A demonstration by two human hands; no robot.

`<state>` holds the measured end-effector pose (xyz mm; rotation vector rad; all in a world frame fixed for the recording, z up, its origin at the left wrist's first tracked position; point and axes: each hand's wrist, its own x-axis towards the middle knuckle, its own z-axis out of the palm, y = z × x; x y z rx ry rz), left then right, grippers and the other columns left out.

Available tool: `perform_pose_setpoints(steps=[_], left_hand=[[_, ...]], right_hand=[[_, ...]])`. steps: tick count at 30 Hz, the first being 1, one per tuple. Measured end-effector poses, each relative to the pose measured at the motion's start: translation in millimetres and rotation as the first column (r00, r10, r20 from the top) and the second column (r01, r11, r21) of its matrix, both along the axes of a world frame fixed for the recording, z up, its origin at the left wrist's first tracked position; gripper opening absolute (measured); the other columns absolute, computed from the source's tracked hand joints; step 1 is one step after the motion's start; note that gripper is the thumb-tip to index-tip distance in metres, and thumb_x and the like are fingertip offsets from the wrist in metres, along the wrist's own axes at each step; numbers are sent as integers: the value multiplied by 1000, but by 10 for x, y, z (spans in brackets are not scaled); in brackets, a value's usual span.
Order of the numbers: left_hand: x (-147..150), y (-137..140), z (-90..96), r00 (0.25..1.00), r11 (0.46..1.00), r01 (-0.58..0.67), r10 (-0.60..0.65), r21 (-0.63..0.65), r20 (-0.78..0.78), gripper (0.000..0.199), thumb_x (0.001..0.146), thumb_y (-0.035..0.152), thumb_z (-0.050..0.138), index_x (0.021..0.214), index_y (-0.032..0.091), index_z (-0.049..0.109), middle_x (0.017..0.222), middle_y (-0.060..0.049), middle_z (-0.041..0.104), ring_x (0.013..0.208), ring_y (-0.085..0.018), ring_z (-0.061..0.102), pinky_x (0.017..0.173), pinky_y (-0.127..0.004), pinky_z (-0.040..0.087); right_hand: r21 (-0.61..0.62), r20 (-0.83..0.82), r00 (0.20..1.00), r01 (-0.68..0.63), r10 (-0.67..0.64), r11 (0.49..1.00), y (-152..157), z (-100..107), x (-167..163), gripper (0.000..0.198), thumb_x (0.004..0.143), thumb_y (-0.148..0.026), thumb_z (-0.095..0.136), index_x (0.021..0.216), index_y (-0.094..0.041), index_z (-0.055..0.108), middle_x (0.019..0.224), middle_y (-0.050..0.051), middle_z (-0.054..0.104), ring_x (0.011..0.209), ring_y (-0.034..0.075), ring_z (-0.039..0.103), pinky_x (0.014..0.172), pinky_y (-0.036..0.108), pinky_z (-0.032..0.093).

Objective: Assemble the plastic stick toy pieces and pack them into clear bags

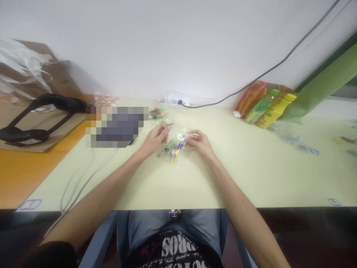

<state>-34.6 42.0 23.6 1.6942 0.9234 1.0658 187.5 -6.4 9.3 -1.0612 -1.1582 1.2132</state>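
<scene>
Head view: left hand (pixel 156 138) and right hand (pixel 201 143) were mid-frame over the pale tabletop (pixel 251 171), one on either side of a clear bag (pixel 166 155) at centre. Small pieces inside: green, blue, yellow, white, plus dark and pale sticks. Left fingers were pinched on the bag's upper left edge. Right fingers were curled against its right edge, near the blue pieces; too blurred to tell whether they gripped.

Another bunch of coloured pieces (pixel 157 112) lay just above left of centre. Farther left, a dark item (pixel 119 124), pixelated. Upper centre: white power strip (pixel 173 99) by the wall, with a grey cord (pixel 237 92) running to the upper right. Right of centre: green bottle (pixel 262 107) and yellow bottle (pixel 276 111), leaning against a red-and-yellow bag (pixel 252 96). Crumpled clear plastic (pixel 291 137) lay below right of them. Left edge: black frame (pixel 41 102) on cardboard (pixel 63 132).
</scene>
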Motion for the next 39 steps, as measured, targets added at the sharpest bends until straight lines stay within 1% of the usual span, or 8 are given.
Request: perform_pose_setpoints(steps=[4, 9, 13, 19, 22, 27, 31, 39], left_hand=[[6, 72, -136, 995, 987, 95, -89, -131, 51, 44, 90, 62, 64, 103, 21, 62, 80, 0, 61, 66, -13, 56, 56, -24, 43], [4, 103, -232, 994, 991, 97, -101, -96, -31, 45, 86, 61, 68, 93, 17, 72, 86, -4, 69, 75, -17, 63, 66, -27, 49], [7, 97, -239, 999, 996, 36, -35, -87, 6, 43, 82, 59, 73, 83, 16, 70, 77, -4, 68, 72, -17, 63, 67, -29, 50], [5, 93, -250, 999, 993, 7, -1, -119, 46, 42, 79, 57, 78, 82, 16, 69, 76, -4, 68, 71, -17, 65, 67, -29, 50], [-10, 106, -268, 998, 992, 1, 7, -125, 59, 41, 76, 55, 81, 80, 17, 67, 74, -3, 68, 68, -16, 64, 67, -28, 50], [-39, 145, -293, 996, 990, 0, 13, -140, 87, 40, 74, 51, 85, 76, 17, 63, 68, -2, 67, 62, -14, 61, 61, -26, 46], [-51, 166, -303, 993, 987, -10, 28, -158, 116, 42, 73, 49, 86, 71, 18, 58, 64, 0, 61, 59, -13, 58, 60, -26, 43], [-94, 195, -288, 991, 984, 49, -27, -170, 128, 38, 78, 51, 81, 76, 19, 61, 64, 2, 55, 55, -11, 50, 53, -24, 37]], right_hand=[[-13, -26, 999, 26, -26, 1000, 17, -63, 26, 38, 65, -31, 81, 94, -22, 59, 74, -1, 72, 65, 17, 67, 64, 30, 50], [-42, -60, 998, -20, 18, 999, 44, -105, 51, 37, 63, -23, 76, 96, -23, 59, 76, -2, 71, 69, 16, 67, 67, 29, 52], [-66, -55, 996, -76, 72, 995, 36, -89, 80, 45, 65, -30, 82, 103, -24, 60, 86, 0, 73, 75, 18, 69, 70, 31, 55], [-67, 49, 997, 55, -52, 996, 73, -142, 24, 46, 63, -50, 87, 89, -20, 64, 67, 1, 69, 61, 17, 65, 60, 30, 53], [-68, 57, 997, 55, -51, 996, 95, -175, 9, 41, 61, -49, 87, 79, -19, 64, 63, 1, 68, 58, 16, 62, 57, 29, 52], [-48, 39, 997, 62, -60, 997, 99, -181, 28, 32, 66, -43, 83, 75, -20, 64, 64, 2, 67, 61, 16, 63, 59, 29, 51], [-28, 13, 998, 55, -55, 998, 84, -162, 24, 31, 67, -42, 82, 76, -21, 61, 73, 3, 71, 69, 18, 67, 63, 29, 53], [-1, 8, 1000, -21, 21, 1000, 33, -125, 49, 24, 68, -32, 74, 88, -22, 65, 66, 0, 69, 57, 16, 63, 60, 30, 49]])
